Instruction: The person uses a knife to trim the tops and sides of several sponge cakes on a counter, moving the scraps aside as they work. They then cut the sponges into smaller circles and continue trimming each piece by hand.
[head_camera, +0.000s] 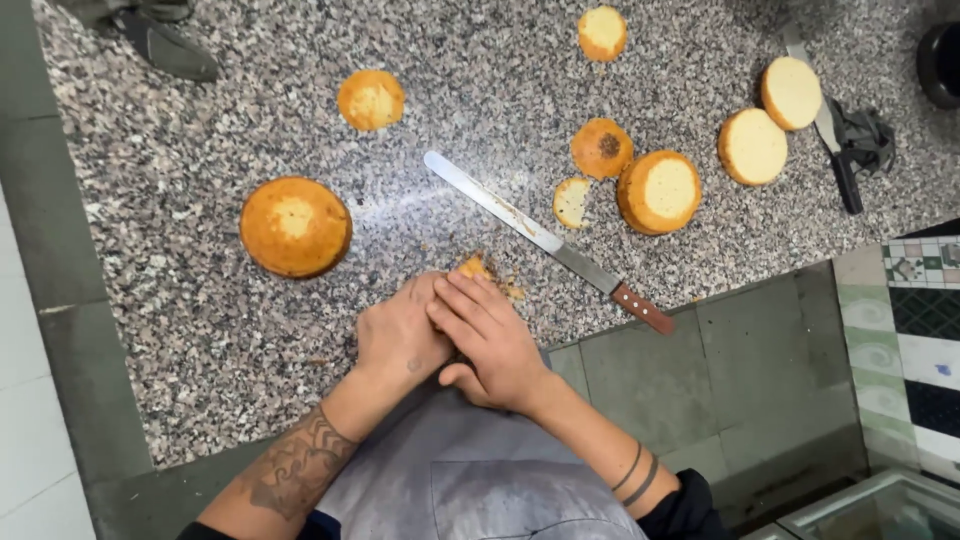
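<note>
My left hand (398, 335) and my right hand (492, 340) are pressed together at the near edge of a speckled granite counter (200, 330). Both are cupped over a small heap of golden cake crumbs (476, 268), which pokes out just beyond the fingertips. The right hand's fingers lie over the left. A long knife (520, 225) with a brown wooden handle lies diagonally on the counter just right of my hands, untouched. A round golden sponge cake (295, 226) sits to the left of my hands.
Several round sponge cakes and cut slices lie across the counter: one at the back middle (371, 99), one at the top (602, 32), a group at the right (660, 190). A second knife (835, 140) and dark cloth lie far right. Tiled floor shows below.
</note>
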